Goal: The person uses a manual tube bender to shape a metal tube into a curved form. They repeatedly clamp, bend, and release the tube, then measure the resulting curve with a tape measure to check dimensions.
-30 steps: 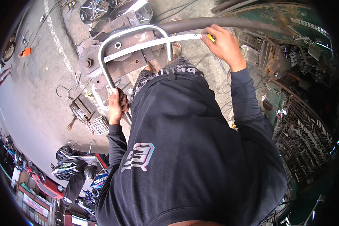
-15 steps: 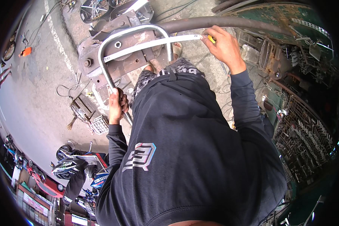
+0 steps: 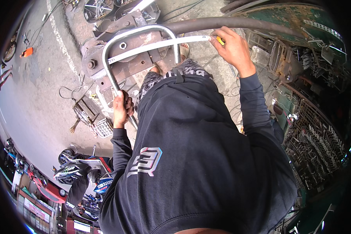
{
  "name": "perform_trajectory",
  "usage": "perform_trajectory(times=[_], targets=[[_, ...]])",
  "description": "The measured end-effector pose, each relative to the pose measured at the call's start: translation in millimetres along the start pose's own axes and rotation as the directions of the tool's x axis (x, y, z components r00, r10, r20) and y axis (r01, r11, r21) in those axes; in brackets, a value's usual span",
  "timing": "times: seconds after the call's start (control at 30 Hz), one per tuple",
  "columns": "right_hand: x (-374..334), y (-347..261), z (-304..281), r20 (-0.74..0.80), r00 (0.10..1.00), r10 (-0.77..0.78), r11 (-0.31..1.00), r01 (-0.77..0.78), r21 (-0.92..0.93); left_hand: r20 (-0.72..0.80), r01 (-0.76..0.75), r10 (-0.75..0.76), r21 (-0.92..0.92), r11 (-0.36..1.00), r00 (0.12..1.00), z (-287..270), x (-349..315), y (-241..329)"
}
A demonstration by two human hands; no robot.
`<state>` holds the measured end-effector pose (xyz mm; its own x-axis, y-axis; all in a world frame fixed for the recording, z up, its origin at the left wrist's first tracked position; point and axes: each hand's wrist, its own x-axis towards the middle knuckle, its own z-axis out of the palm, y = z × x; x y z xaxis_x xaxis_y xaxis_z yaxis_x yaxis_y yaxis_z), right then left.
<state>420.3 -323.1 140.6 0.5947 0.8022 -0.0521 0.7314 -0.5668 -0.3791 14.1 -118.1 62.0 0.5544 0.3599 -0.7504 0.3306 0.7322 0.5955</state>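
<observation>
A shiny metal tube (image 3: 150,27), bent into a U, rises from my left hand (image 3: 123,107). The fingers of that hand are wrapped round its long left leg. My right hand (image 3: 234,51) pinches a tape measure, of which only a bit of its yellow case (image 3: 220,40) shows. Its white blade (image 3: 154,45) spans the U, from the left leg, past the short right leg, to my fingers. Beneath the tube stands a brown steel bending machine (image 3: 119,72) with large bolts. I cannot tell whether tube and machine touch.
A thick dark pipe (image 3: 230,22) runs right from behind the machine. Bins of metal pieces (image 3: 98,9) stand at the far side. Racks of metal parts (image 3: 319,142) line the right. Cables and a small metal frame (image 3: 85,113) lie at left, with a motorbike (image 3: 101,165) lower left.
Almost nothing differs. The tube and the measuring blade have shifted very slightly; both hands keep their hold.
</observation>
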Motion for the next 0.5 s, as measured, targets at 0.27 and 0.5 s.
perform_trajectory(times=[0.27, 0.5], targets=[[-0.1, -0.5, -1.2, 0.023, 0.999, 0.025, 0.999, -0.024, -0.032, 0.015, 0.015, -0.015, -0.019, 1.000, 1.000, -0.5, -0.2, 1.4], [-1.7, -0.2, 1.8, -0.049, 0.999, -0.017, 1.000, 0.016, -0.013, 0.004, 0.022, -0.022, -0.021, 1.000, 1.000, 0.3, -0.3, 2.2]])
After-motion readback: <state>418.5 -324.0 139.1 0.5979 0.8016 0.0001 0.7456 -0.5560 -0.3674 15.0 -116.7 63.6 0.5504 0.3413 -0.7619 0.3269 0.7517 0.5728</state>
